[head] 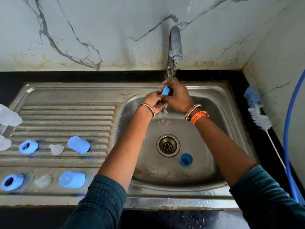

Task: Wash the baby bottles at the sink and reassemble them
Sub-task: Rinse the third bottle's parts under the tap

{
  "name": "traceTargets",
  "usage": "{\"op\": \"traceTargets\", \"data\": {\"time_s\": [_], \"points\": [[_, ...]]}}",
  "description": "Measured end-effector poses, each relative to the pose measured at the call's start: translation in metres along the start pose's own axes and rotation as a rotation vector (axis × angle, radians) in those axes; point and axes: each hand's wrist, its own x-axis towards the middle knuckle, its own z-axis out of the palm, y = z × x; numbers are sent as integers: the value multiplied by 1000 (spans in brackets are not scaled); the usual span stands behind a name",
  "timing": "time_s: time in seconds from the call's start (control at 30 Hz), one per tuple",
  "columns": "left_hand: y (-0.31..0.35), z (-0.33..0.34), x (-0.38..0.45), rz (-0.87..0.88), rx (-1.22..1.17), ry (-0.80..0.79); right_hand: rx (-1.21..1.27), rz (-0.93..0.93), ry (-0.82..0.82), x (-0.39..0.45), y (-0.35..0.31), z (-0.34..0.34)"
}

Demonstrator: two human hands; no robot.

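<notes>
Bottle ring (165,90) rinsing under the tap (175,45), both hands closed on it

Left hand (152,100) and right hand (177,96) pinch the blue ring above the sink (206,154) with water running: the washing step, I judge. A blue cap (186,159) lies near the drain, likely next; that calls for setting the ring on the drainboard (66,116) among the caps, rings and teats. Steel sink in a dark bench (239,76), stained marble wall, brush (259,113) at right

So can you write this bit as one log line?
step: rinsing | held: blue bottle ring by left hand and right hand | tap: running | sink: blue cap
</notes>
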Motion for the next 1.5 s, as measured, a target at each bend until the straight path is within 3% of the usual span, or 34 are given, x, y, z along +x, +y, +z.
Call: {"op": "traceTargets", "data": {"time_s": [0.1, 0.17, 0.23, 0.33, 0.4, 0.47, 0.53, 0.63, 0.7, 0.77, 0.83, 0.93, 1.0, 1.13, 1.5], "points": [[1, -7, -7, -54, 87, -145, 270, 146, 182, 3, 0, -5], [-7, -1, -6, -12, 218, -152, 189, 203, 221, 5, 0, -1], [-19, 6, 1, 198, 390, -41, 135, 279, 143, 6, -3, 7], [-31, -2, 5, 648, 842, 179, 163, 428, 32, 8, -8, 9], [-29, -14, 5, 814, 1035, 252, 316, 449, -108, 6, -6, 3], [-21, -21, 5, 873, 1078, 243, 504, 427, -228, 2, -4, -4], [-13, -19, 6, 756, 1054, 149, 635, 396, -248, 0, 4, -9], [-7, -4, 7, 440, 832, 33, 831, 369, -197, -2, 11, -13], [-3, 6, 1, 280, 607, -52, 996, 414, -84, 1, 11, -12], [0, 6, -2, 239, 459, -89, 1196, 519, 50, 7, 12, -8], [-2, 1, -6, 272, 367, -27, 1194, 595, 43, 11, 10, -1], [-7, -16, -6, 226, 149, 177, 1084, 665, -133, 10, 8, 12], [-9, -33, -5, 142, 176, 257, 1127, 669, -79, 14, 8, 15], [-13, -53, -12, -24, 398, 168, 1111, 694, -100, 18, 6, 10], [-9, -51, -46, 15, 608, 62, 1211, 509, 71, -5, -38, -17]]}}
